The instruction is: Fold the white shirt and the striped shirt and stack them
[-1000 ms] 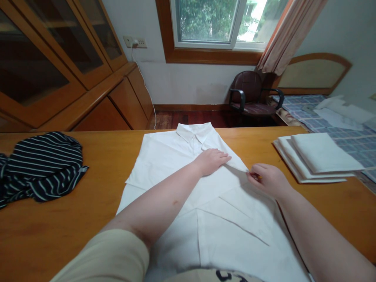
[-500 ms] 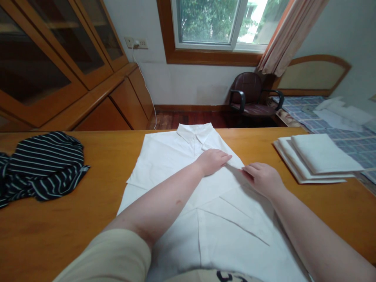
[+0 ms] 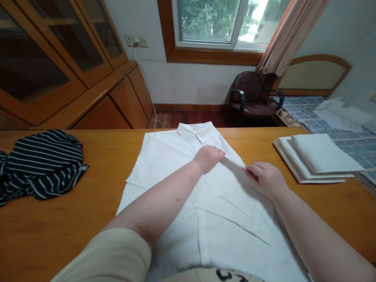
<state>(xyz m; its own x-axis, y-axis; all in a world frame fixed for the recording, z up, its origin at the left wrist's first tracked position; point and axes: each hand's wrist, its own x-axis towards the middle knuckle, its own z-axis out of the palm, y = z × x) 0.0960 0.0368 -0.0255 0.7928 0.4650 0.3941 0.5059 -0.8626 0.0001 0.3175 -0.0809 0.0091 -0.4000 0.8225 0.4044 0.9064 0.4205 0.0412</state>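
A white collared shirt (image 3: pixel 164 156) lies spread on the wooden table (image 3: pixel 73 203), collar toward the far edge, with its right side folded inward. My left hand (image 3: pixel 208 157) rests on the shirt just below the collar, fingers curled downward against the cloth. My right hand (image 3: pixel 264 178) lies at the shirt's folded right edge, its fingertips pinching the fabric there.
A dark striped garment (image 3: pixel 41 164) is bunched at the table's left. A stack of folded white cloths (image 3: pixel 315 158) sits at the right. Beyond the table stand a wooden cabinet (image 3: pixel 58 66), a dark armchair (image 3: pixel 249 96) and a bed (image 3: pixel 346 125) under the window.
My left hand slid slightly back toward the collar and its fingers curled. My right hand moved left along the folded edge, closer to the left hand.
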